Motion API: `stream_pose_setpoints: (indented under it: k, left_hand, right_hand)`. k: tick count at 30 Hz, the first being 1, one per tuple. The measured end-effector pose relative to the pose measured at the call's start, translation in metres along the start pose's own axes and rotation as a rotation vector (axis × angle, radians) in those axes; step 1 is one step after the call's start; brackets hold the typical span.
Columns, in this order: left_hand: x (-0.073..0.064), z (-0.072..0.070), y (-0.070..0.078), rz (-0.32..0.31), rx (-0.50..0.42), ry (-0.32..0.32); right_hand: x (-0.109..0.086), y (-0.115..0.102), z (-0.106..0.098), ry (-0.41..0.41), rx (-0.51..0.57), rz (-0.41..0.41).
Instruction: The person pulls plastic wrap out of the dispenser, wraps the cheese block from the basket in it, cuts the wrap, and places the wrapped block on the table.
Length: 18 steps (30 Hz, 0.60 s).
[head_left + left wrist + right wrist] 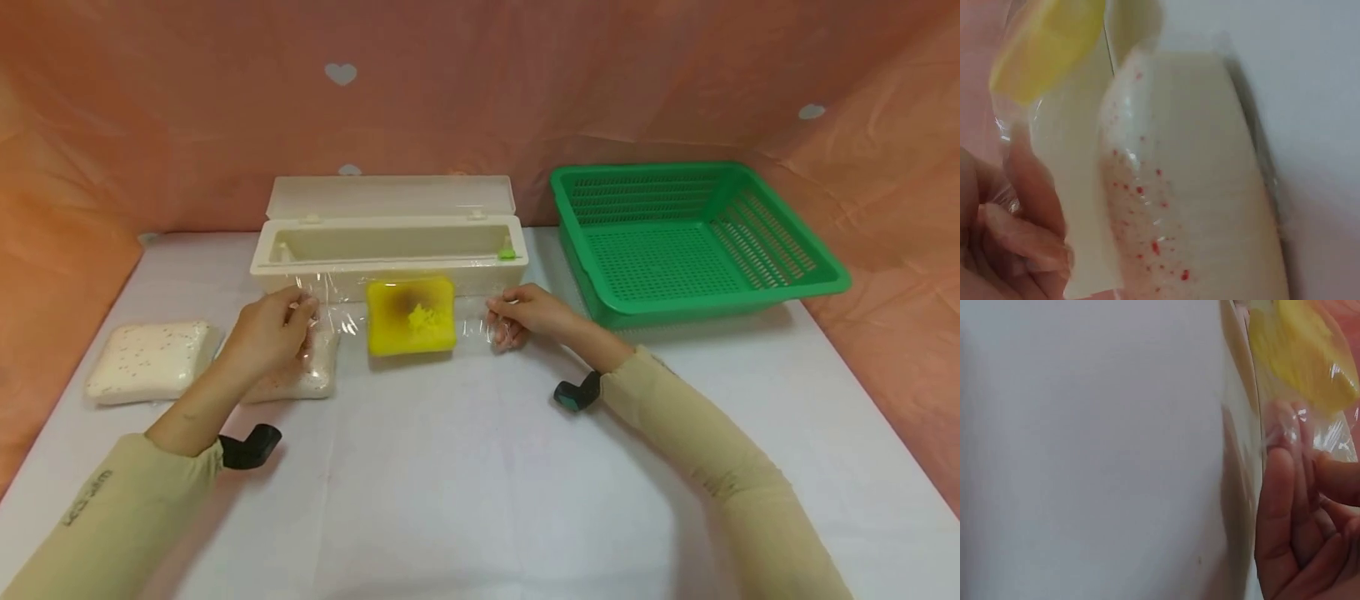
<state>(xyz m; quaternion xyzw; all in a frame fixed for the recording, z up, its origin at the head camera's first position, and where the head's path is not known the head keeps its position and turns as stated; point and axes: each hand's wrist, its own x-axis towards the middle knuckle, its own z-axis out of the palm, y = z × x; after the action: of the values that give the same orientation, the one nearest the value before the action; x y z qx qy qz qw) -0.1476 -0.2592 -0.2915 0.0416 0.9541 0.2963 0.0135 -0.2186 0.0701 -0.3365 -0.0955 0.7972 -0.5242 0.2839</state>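
A yellow, bread-slice-shaped piece point(411, 321) with a brown patch and a star-like yellow mark hangs in clear plastic film point(347, 317) in front of a white box. My left hand point(272, 329) pinches the film's left end, above a pale speckled block point(321, 367). On the other side, my right hand point(528, 312) pinches the film's right end. The right wrist view shows the film bunched at the fingers point(1275, 506). In the left wrist view, the red-speckled block point(1172, 187) looks wrapped in shiny film, beside the curled fingers point(1032, 187).
Behind the hands stands the long white box point(390, 271), its lid point(390, 196) raised and a green slider point(507, 253) at its right. A second speckled block point(150, 360) lies at the left. The green basket point(637, 315) stands at the back right.
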Motion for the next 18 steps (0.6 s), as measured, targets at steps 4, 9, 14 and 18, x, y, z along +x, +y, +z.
stream_pose_setpoints:
  k: [4,9,14,18]
  left_hand:
    - [0.003,0.000,-0.004,-0.038,-0.021,-0.038]
    - [0.005,-0.002,-0.009,-0.113,-0.112,-0.087]
    - [0.006,-0.012,-0.019,-0.265,-0.337,-0.241]
    - [0.005,-0.023,-0.023,-0.317,-0.424,-0.259]
  right_hand:
    - [0.002,0.000,0.001,0.014,-0.034,0.022]
    - [0.005,0.002,-0.001,0.026,0.004,0.032]
    - [0.003,0.006,-0.005,0.060,0.190,0.050]
    - [-0.006,0.004,-0.007,0.119,0.328,0.018]
